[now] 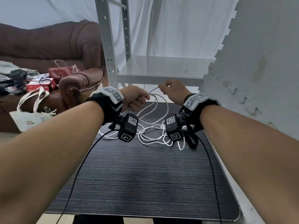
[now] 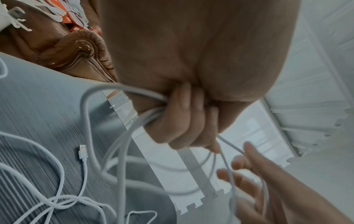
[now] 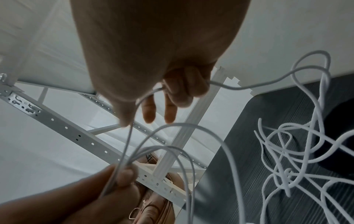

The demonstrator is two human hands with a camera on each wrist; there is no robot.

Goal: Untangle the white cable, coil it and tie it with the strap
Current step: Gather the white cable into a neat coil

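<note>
Left hand [image 1: 135, 98] clenched round several gathered loops of the white cable [image 1: 153, 135]; right hand [image 1: 174, 90] pinching a single strand just beside it, both raised over the far edge of the surface [image 1: 145, 183]. The remaining cable lies knotted mid-surface, its USB plug [image 2: 82, 151] loose. Likely risk: drawing the strand onward could tighten the knots or drag the heap, and the gathered loops could slip. The black strap [image 1: 191, 139] lies near the right edge. Tote bag [image 1: 30, 117] print illegible.
</note>
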